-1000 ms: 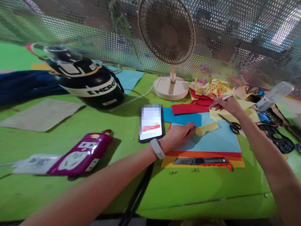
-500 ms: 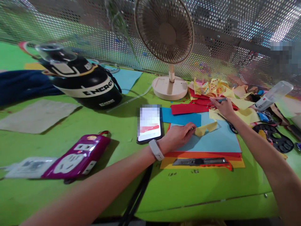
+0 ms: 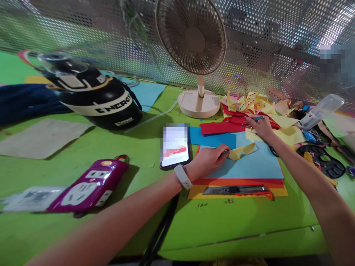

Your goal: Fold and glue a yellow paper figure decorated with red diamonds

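My left hand [image 3: 212, 159], with a white band at the wrist, is closed on one end of a curled yellow paper strip [image 3: 242, 150]. The strip sticks out to the right over a light blue sheet [image 3: 249, 166]. Further back on the right, my right hand [image 3: 260, 126] grips a slim blue pen [image 3: 259, 118]. Its lower end points left, over red paper strips [image 3: 224, 128]. Beneath my right wrist, black scissors [image 3: 273, 150] are partly hidden. A blue strip [image 3: 213, 139] lies between a phone [image 3: 175, 146] and the sheet.
In front of the sheets lies a utility knife [image 3: 235, 190]. A fan [image 3: 198, 104] stands at the back, near a big black bottle [image 3: 102, 101]. Several folded yellow papers [image 3: 253, 101], a clear bottle [image 3: 321, 111] and a black palette [image 3: 332, 168] fill the right. A purple power strip [image 3: 88, 184] lies left.
My right hand has shifted slightly left and down with the pen, which lies at a different angle. My left hand keeps its hold on the yellow strip. The whole view has moved slightly.
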Demonstrator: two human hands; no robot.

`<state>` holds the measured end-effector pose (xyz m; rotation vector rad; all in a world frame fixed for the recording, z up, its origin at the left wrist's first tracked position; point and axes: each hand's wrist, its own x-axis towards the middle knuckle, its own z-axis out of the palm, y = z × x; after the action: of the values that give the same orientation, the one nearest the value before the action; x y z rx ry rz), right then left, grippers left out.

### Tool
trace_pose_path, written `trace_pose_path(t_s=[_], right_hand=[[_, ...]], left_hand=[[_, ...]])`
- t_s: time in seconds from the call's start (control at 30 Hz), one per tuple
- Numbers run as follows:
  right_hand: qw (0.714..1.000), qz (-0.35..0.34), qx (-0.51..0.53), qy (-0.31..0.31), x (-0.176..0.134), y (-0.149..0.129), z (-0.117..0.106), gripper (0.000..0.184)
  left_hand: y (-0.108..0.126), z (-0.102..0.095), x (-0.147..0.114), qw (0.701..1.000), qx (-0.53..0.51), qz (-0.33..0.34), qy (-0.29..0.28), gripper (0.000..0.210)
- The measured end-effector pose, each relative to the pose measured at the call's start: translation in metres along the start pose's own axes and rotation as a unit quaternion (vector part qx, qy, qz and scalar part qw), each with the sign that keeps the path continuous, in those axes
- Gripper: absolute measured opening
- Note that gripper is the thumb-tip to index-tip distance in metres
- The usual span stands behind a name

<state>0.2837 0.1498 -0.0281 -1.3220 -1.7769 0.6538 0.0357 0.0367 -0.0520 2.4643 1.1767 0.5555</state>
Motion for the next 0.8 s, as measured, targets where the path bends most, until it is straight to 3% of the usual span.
trace_pose_path(t_s=[0.8], right_hand=[[0.999,-0.002,0.022,0.024,-0.0005,0.0026,0.0079,0.042]], left_hand=[[-0.0003,0.0004,-0.0001,1.000,-0.019,0.010,0.016,0.032]])
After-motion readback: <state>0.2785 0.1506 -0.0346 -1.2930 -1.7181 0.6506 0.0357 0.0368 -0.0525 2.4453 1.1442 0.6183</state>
